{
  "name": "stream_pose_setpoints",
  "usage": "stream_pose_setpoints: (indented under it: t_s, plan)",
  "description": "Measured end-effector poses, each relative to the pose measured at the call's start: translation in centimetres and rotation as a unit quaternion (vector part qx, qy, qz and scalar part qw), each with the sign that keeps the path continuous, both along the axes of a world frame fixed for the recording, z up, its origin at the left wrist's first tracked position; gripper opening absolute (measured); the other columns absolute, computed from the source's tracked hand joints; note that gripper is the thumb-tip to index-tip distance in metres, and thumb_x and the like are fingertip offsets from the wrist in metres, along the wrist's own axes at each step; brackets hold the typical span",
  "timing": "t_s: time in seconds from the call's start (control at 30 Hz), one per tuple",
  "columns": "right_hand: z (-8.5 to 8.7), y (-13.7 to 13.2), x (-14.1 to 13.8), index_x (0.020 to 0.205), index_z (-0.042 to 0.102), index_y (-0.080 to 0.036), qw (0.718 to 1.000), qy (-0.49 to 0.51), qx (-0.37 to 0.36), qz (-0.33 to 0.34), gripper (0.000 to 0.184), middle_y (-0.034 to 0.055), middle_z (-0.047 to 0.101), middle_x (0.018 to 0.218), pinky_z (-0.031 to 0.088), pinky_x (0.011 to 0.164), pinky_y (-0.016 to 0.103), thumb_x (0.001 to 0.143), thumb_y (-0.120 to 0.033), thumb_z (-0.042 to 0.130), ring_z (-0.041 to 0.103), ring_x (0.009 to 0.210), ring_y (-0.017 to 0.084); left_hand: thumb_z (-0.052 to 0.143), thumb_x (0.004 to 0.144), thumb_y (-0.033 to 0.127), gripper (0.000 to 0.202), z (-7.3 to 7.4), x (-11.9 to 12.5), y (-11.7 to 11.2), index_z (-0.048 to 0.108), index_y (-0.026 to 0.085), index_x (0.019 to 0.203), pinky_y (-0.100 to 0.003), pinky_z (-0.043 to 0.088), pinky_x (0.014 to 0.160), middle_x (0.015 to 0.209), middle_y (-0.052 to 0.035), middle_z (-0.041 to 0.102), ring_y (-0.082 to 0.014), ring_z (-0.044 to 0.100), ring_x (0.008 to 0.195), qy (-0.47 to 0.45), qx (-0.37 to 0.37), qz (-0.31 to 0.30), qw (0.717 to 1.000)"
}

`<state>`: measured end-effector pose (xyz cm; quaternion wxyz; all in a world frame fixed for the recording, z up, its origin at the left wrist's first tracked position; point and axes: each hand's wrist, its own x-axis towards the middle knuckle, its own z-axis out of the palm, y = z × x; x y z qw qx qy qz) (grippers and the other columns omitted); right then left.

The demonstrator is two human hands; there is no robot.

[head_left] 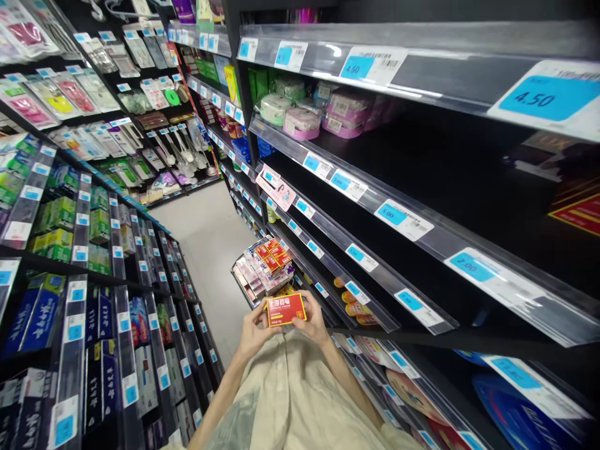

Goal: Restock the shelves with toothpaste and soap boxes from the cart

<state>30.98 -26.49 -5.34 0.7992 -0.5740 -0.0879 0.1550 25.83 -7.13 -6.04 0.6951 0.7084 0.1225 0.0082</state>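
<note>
A red soap box [285, 309] with a yellow edge and white Chinese lettering is held level in front of my body. My left hand [253, 329] grips its left end, and my right hand [315, 320] pinches its right end with the thumb on the front. Just beyond the box stands a pile of goods [248, 275], with several similar red boxes [273, 253] on top of pale pink and white packs. My hands partly cover the pile's near side.
Black shelves [403, 156] with price-tag strips [370, 194] rise close on my right. Pink and green soap dishes [302, 122] sit on one level. Toothpaste boxes [35, 312] fill the shelving on my left. A narrow grey floor aisle [201, 231] leads to hanging goods [178, 144].
</note>
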Motion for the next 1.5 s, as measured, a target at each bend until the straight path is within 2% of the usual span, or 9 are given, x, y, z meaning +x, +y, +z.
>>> stream_pose_setpoints:
  t_s: [0.2, 0.3, 0.5, 0.67, 0.8, 0.87, 1.0, 1.13, 1.5]
  plan:
    - [-0.2, 0.2, -0.1, 0.115, 0.054, -0.025, 0.997, -0.017, -0.050, -0.062, 0.064, 0.0028, 0.072, 0.087, 0.055, 0.065, 0.032, 0.071, -0.060, 0.084, 0.069, 0.072, 0.022, 0.095, 0.066, 0.042, 0.080, 1.2, 0.3, 0.0, 0.070, 0.015, 0.137, -0.026, 0.044, 0.068, 0.064, 0.0060, 0.056, -0.0128, 0.048, 0.061, 0.006, 0.081, -0.056, 0.995]
    - [-0.6, 0.2, 0.0, 0.110, 0.053, -0.025, 0.993, -0.017, -0.073, -0.087, 0.060, 0.0027, 0.073, 0.086, 0.057, 0.066, 0.032, 0.071, -0.057, 0.085, 0.071, 0.072, 0.022, 0.090, 0.071, 0.037, 0.073, 0.7, 0.4, -0.3, 0.067, 0.019, 0.139, -0.030, 0.052, 0.073, 0.098, -0.0054, 0.073, -0.0190, 0.063, 0.079, -0.025, 0.131, -0.069, 0.989]
    - [0.2, 1.1, -0.3, 0.110, 0.056, -0.025, 0.985, -0.047, -0.146, -0.080, 0.062, 0.0039, 0.076, 0.091, 0.059, 0.068, 0.032, 0.063, -0.039, 0.094, 0.074, 0.076, 0.024, 0.078, 0.081, 0.024, 0.077, -0.3, 0.6, 0.1, 0.052, 0.027, 0.153, -0.045, 0.055, 0.103, 0.145, -0.0136, 0.055, -0.0308, 0.057, 0.133, -0.125, 0.230, -0.061, 0.963]
    - [1.4, 2.0, -0.8, 0.116, 0.059, -0.025, 0.977, -0.092, -0.189, -0.044, 0.064, 0.0034, 0.077, 0.091, 0.058, 0.071, 0.034, 0.064, -0.037, 0.094, 0.073, 0.077, 0.024, 0.067, 0.078, 0.012, 0.070, -0.4, 0.9, 0.3, 0.056, 0.023, 0.146, -0.050, 0.050, 0.111, 0.142, -0.0149, 0.060, -0.0302, 0.059, 0.132, -0.162, 0.271, -0.108, 0.943]
    - [1.6, 2.4, -0.8, 0.128, 0.051, -0.025, 0.988, -0.111, -0.106, -0.032, 0.076, -0.0054, 0.065, 0.072, 0.052, 0.065, 0.031, 0.068, -0.042, 0.093, 0.063, 0.064, 0.018, 0.074, 0.072, 0.016, 0.064, -0.2, 0.7, 0.0, 0.059, 0.019, 0.134, -0.048, 0.056, 0.101, 0.130, -0.0147, 0.070, -0.0300, 0.069, 0.114, -0.133, 0.229, -0.072, 0.962]
    - [1.6, 2.4, -0.7, 0.130, 0.050, -0.024, 0.993, -0.096, -0.052, -0.032, 0.064, -0.0074, 0.059, 0.065, 0.048, 0.062, 0.030, 0.080, -0.048, 0.084, 0.058, 0.058, 0.016, 0.079, 0.072, 0.020, 0.062, -0.1, 0.4, -0.2, 0.059, 0.018, 0.130, -0.046, 0.057, 0.097, 0.125, -0.0147, 0.072, -0.0287, 0.072, 0.107, -0.108, 0.191, -0.027, 0.975]
    - [1.1, 2.2, -0.3, 0.116, 0.056, -0.022, 0.996, -0.053, -0.026, -0.071, 0.037, -0.0068, 0.057, 0.059, 0.045, 0.057, 0.028, 0.094, -0.050, 0.068, 0.055, 0.052, 0.015, 0.084, 0.078, 0.035, 0.060, -0.1, 0.0, -0.2, 0.057, 0.019, 0.129, -0.052, 0.049, 0.113, 0.130, -0.0164, 0.072, -0.0304, 0.068, 0.124, -0.111, 0.043, 0.015, 0.993]
    - [-0.1, 1.8, 0.1, 0.104, 0.061, -0.021, 0.993, -0.035, -0.030, -0.107, 0.029, -0.0078, 0.056, 0.056, 0.044, 0.056, 0.026, 0.093, -0.045, 0.072, 0.055, 0.050, 0.013, 0.095, 0.066, 0.055, 0.081, 0.1, -0.3, 0.1, 0.054, 0.023, 0.128, -0.059, 0.043, 0.121, 0.135, -0.0166, 0.069, -0.0338, 0.064, 0.132, -0.125, -0.069, 0.007, 0.990]
    - [-0.4, 1.8, 0.0, 0.097, 0.065, -0.022, 0.994, -0.031, -0.065, -0.086, 0.024, -0.0059, 0.058, 0.058, 0.046, 0.055, 0.027, 0.093, -0.044, 0.072, 0.058, 0.052, 0.014, 0.094, 0.067, 0.055, 0.080, 0.1, -0.5, 0.2, 0.049, 0.022, 0.124, -0.055, 0.053, 0.111, 0.133, -0.0174, 0.069, -0.0308, 0.068, 0.125, -0.144, -0.023, -0.011, 0.989]
